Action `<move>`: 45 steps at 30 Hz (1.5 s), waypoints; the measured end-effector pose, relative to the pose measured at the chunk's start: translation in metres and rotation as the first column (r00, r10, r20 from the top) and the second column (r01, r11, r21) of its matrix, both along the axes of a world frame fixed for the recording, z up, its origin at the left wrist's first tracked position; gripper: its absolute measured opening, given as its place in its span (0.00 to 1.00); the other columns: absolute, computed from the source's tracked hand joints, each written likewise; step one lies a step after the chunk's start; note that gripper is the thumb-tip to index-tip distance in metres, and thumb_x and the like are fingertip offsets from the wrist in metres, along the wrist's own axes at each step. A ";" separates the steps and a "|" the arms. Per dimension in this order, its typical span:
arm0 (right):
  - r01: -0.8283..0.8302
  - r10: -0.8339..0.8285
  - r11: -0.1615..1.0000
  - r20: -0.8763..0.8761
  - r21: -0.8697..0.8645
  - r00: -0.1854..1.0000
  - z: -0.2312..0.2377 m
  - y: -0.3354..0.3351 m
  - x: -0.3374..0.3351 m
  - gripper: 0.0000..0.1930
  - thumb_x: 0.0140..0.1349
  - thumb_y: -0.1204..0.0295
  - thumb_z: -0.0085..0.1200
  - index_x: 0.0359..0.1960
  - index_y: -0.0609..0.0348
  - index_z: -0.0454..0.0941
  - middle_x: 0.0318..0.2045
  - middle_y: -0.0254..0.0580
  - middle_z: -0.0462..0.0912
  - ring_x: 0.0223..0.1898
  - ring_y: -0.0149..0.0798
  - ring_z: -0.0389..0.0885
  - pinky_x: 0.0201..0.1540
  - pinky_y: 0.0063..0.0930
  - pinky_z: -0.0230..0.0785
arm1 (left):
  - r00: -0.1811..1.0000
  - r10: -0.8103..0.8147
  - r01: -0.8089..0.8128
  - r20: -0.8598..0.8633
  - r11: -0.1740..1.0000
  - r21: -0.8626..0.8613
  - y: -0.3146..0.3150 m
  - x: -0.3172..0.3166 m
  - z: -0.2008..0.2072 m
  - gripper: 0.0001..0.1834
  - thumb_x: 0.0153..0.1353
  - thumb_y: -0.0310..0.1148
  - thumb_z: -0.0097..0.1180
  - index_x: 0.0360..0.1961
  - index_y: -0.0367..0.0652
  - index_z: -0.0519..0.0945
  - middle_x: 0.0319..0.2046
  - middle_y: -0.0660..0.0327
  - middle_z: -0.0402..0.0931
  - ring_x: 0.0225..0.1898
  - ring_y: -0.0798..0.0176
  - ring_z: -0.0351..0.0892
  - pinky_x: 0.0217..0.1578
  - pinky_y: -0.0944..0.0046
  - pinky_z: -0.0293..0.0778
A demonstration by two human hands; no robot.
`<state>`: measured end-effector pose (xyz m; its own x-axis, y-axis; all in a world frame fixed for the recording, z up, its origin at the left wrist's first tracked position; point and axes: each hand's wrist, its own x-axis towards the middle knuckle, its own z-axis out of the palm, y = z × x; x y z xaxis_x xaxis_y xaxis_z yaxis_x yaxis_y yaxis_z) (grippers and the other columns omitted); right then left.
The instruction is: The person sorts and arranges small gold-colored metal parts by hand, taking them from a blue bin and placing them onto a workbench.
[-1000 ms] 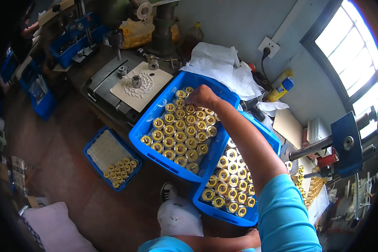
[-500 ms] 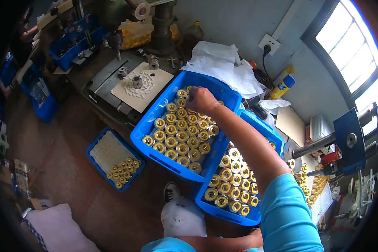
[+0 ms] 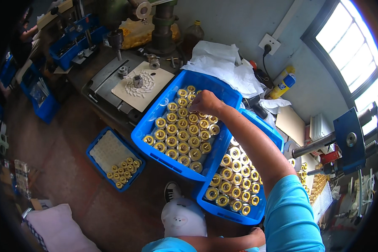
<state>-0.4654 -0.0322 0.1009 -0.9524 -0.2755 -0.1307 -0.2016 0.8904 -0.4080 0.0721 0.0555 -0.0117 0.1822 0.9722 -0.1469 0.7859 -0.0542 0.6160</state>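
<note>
My right hand [image 3: 206,103] reaches over the larger blue bin [image 3: 155,150], its fingers bent down and drawn together near the far rows. Whatever lies between the fingertips is hidden. Inside stand several round metal fittings [image 3: 182,135] with yellow brass rings on top, packed in rows. A second blue bin [image 3: 233,218], partly under my right forearm, carries more such fittings [image 3: 225,186]. My left forearm lies across my lap at the bottom, with my left hand [image 3: 257,237] near the second bin's lower corner; its fingers do not show clearly.
A small blue tray [image 3: 106,178] with brass pieces sits lower left. Behind the larger bin, a machine table holds a board [image 3: 159,77] with small white pieces. White paper [image 3: 216,63], a spray can [image 3: 282,86] and a blue-plated press [image 3: 349,140] stand to the right.
My right hand has shifted slightly right and nearer to me over the larger bin, uncovering fittings in the far rows. My left hand stays about where it was.
</note>
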 end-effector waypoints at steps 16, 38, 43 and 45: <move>-0.005 -0.010 0.992 -0.120 -0.126 0.993 0.006 -0.010 0.040 0.12 0.48 0.67 0.65 0.31 0.62 0.82 0.31 0.49 0.85 0.35 0.45 0.85 0.40 0.35 0.77 | 0.997 0.072 -0.073 -0.028 0.997 -0.025 0.015 0.018 -0.006 0.14 0.58 0.36 0.51 0.36 0.42 0.87 0.33 0.56 0.84 0.34 0.46 0.84 0.29 0.36 0.75; -0.090 0.051 0.989 -0.294 -0.121 0.954 -0.013 -0.006 0.048 0.09 0.48 0.72 0.61 0.30 0.63 0.80 0.29 0.51 0.83 0.32 0.50 0.83 0.37 0.38 0.76 | 0.997 -0.001 0.000 -0.074 1.000 -0.017 0.013 0.011 0.001 0.14 0.57 0.35 0.53 0.37 0.41 0.87 0.31 0.53 0.84 0.33 0.42 0.83 0.30 0.33 0.75; 0.105 -0.209 0.947 -0.335 -0.304 0.919 -0.009 -0.010 -0.008 0.11 0.48 0.70 0.64 0.30 0.64 0.81 0.29 0.52 0.84 0.33 0.46 0.85 0.38 0.34 0.76 | 0.999 0.051 -0.049 0.013 0.992 -0.118 0.047 0.029 -0.009 0.15 0.57 0.38 0.54 0.38 0.42 0.87 0.34 0.53 0.84 0.36 0.42 0.83 0.34 0.35 0.75; 0.298 -0.394 0.894 -0.271 -0.334 0.878 -0.012 -0.012 -0.023 0.10 0.50 0.70 0.60 0.33 0.62 0.82 0.35 0.57 0.84 0.41 0.57 0.82 0.47 0.41 0.75 | 0.993 0.107 -0.101 0.050 0.990 -0.102 0.045 0.037 -0.014 0.15 0.57 0.38 0.54 0.38 0.42 0.87 0.34 0.53 0.84 0.36 0.43 0.83 0.34 0.35 0.75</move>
<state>-0.4880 -0.0446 0.0884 -0.9675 0.1012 0.2316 -0.0638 0.7888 -0.6113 0.1089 0.1007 -0.0258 0.0913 0.9674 -0.2360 0.7490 0.0895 0.6565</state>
